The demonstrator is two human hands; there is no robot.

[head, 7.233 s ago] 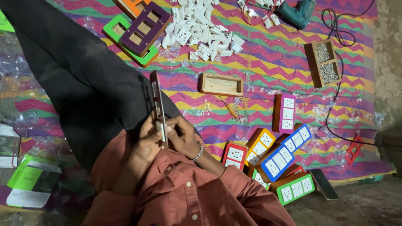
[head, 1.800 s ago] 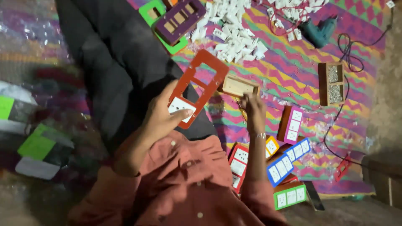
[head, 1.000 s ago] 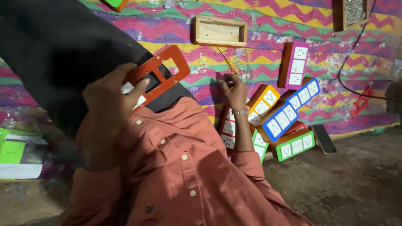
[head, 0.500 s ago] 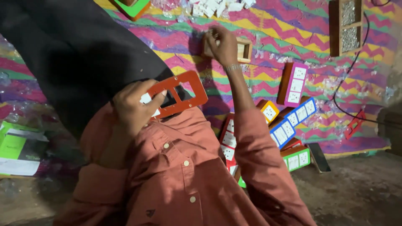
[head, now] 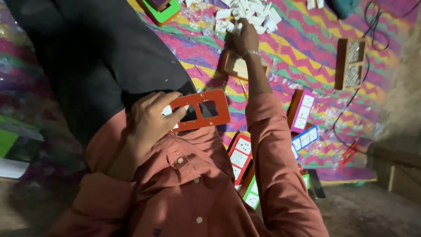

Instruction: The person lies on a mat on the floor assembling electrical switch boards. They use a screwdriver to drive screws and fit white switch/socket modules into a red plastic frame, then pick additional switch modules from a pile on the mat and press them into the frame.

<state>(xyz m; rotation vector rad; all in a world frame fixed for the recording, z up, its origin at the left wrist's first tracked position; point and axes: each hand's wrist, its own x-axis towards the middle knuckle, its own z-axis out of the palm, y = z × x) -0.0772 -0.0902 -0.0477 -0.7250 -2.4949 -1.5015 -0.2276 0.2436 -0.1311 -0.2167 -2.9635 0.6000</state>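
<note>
My left hand [head: 151, 120] grips an orange switch-plate frame [head: 206, 109] by its left end, over my lap. A white switch piece sits in the frame under my thumb, and two other cut-outs are empty. My right arm stretches far forward, and my right hand [head: 245, 39], with a bracelet on the wrist, rests with bent fingers on the pile of white switch pieces [head: 252, 13]. The fingertips are hidden among the pieces, so I cannot see whether they hold one. A small wooden box [head: 239, 66] lies just under that wrist.
On the striped mat lie a wooden box of screws [head: 351, 63], a pink switch board [head: 302, 109], a blue one [head: 305, 140], a red one [head: 240, 156], a green frame [head: 164, 8] and a black cable [head: 351, 101]. Green packets [head: 6, 140] lie at the left.
My right hand has moved away from the boards beside me, past the wooden box, up to the white pile. The left hand has kept hold of the orange frame and lowered it flatter.
</note>
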